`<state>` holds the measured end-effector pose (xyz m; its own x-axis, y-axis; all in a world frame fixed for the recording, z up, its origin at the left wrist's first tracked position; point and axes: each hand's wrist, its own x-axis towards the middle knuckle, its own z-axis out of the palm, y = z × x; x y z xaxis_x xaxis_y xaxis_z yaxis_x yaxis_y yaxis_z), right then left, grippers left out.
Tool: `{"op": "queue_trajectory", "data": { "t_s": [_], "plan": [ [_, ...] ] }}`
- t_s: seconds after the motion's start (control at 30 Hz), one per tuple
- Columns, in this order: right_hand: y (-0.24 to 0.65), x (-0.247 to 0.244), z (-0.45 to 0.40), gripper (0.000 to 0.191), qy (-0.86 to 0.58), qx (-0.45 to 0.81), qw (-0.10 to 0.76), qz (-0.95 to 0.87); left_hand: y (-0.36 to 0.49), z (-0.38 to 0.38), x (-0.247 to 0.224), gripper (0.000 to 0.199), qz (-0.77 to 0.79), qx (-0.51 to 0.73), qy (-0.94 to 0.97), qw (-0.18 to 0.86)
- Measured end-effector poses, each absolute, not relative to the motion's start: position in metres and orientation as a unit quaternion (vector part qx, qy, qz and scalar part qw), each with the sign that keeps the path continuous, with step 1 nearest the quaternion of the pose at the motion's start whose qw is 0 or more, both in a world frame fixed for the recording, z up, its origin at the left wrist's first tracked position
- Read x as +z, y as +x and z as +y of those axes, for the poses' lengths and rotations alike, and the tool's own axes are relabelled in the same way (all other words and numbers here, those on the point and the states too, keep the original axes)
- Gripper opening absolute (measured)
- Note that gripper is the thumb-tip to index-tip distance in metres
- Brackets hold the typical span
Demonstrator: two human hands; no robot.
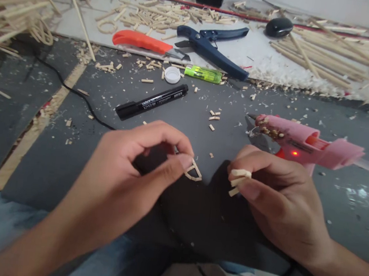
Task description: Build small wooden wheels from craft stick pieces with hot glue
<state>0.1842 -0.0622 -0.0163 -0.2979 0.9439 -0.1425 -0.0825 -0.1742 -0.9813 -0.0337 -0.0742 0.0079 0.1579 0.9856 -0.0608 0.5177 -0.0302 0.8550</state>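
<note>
Between the thumb and forefinger of my left hand [145,164] is a small curved frame [194,172] glued from thin wooden pieces; my fingers cover part of it. My right hand [274,195] pinches a little cluster of short wooden stick pieces [239,181], and its fingertips hide some of them. The two hands are apart over the dark tabletop. Behind my right hand lies a pink hot glue gun [302,144] with a red light lit, its nozzle pointing left. A few cut stick bits [214,116] lie beyond the gap between my hands.
A black marker [152,101], white cap [172,75], green lighter [203,74], orange utility knife [145,42] and blue pruning shears [213,49] lie farther back. Wooden sticks [17,6] pile up at the left, more sticks [314,59] at the right. A black cable [65,83] crosses the table.
</note>
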Motion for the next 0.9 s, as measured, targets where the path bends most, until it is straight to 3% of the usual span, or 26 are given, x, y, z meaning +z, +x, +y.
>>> {"op": "queue_trajectory", "data": {
  "t_s": [0.17, 0.3, 0.37, 0.57, 0.9],
  "plan": [
    [0.186, -0.02, -0.063, 0.007, -0.408, 0.684, 0.388, -0.464, -0.057, -0.063, 0.016, 0.014, 0.671, 0.237, 0.689, 0.134],
    [0.186, -0.015, -0.059, 0.011, -0.413, 0.726, 0.352, -0.422, -0.064, -0.057, 0.018, 0.019, 0.699, 0.206, 0.681, 0.075],
    [0.185, -0.013, -0.058, 0.016, -0.409, 0.755, 0.326, -0.395, -0.064, -0.056, 0.017, 0.022, 0.698, 0.222, 0.672, 0.109],
    [0.184, -0.013, -0.057, 0.021, -0.366, 0.822, 0.291, -0.325, -0.04, -0.058, 0.019, 0.021, 0.606, 0.325, 0.629, 0.362],
    [0.187, -0.016, -0.056, 0.022, -0.284, 0.884, 0.237, -0.285, -0.017, -0.062, 0.008, 0.02, 0.442, 0.368, 0.609, 0.546]
  ]
}}
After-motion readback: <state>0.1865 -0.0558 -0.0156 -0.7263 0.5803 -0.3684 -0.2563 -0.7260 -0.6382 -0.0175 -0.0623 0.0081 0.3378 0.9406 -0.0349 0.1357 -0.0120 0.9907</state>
